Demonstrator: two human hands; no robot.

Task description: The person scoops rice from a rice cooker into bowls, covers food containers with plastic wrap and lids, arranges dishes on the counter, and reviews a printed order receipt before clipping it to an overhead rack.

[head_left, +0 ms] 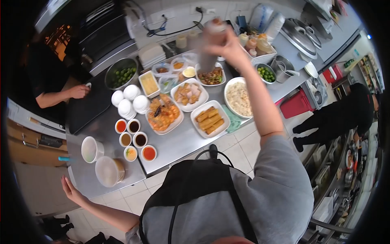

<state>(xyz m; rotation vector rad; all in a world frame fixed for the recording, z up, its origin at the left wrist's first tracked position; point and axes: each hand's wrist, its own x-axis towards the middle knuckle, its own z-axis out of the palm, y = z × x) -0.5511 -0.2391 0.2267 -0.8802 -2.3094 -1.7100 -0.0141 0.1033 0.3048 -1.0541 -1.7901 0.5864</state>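
Note:
My right hand point(227, 51) is raised over the back of the steel counter, its fingers wrapped around a reddish-brown bottle point(214, 31) blurred by motion. Below that hand is a white bowl of browned food with greens point(210, 75). A large bowl of rice point(239, 97) stands under my right forearm. Out to the left, my left hand point(71, 190) hangs beside the counter's edge with fingers stretched and nothing in it. Nearest to it are a lidded plastic tub point(109, 171) and a white tub point(92, 149).
Sauce cups point(140, 140), stacked white cups point(126, 108), trays of shrimp point(164, 116), fried rolls point(209, 121) and meat pieces point(189, 94) crowd the counter. A pot of limes point(122, 74) stands behind. One person's hand point(79, 91) is at the left; another person point(345, 112) stands right.

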